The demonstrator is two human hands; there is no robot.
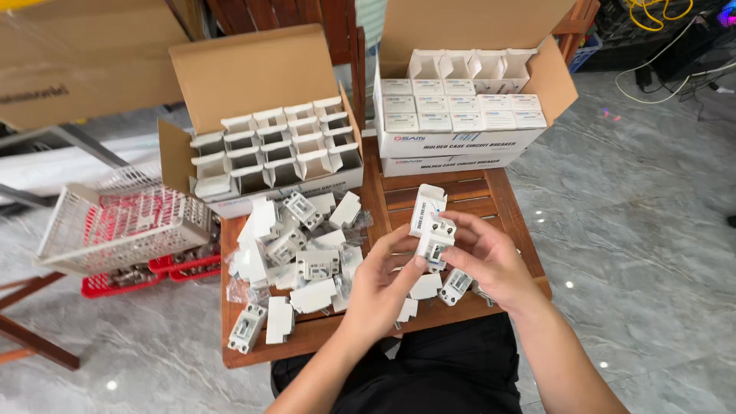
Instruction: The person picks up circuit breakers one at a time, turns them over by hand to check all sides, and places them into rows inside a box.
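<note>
Near edge: person's lap in black cloth, both forearms reaching over the slatted brown wooden table [502,201].

Left hand [383,287]: fingers curled, thumb and fingertips closed on lower part of a small white plastic circuit breaker [434,236].

Right hand [491,257]: fingers bent, fingertips pinching same breaker from the right side. The breaker sits partway in a small white cardboard sleeve box [426,208] w/ open flap, held above table centre, between both hands.

Under hands: more white breakers [455,285] & white box pieces on table.

Mid left of table: loose heap of white breakers, flat white boxes and clear plastic bags [295,257]; one breaker [247,328] at near-left corner.

Left, off table: white wire basket [115,226], tilted, over red plastic trays [165,270] on grey marble-pattern floor [636,253].

Far left of table: open brown cardboard carton [253,77] w/ rows of empty open white boxes.

Far right of table: second open carton [460,100], packed w/ closed white boxes, four open ones at far row.

Beyond: cables on floor, far right.
</note>
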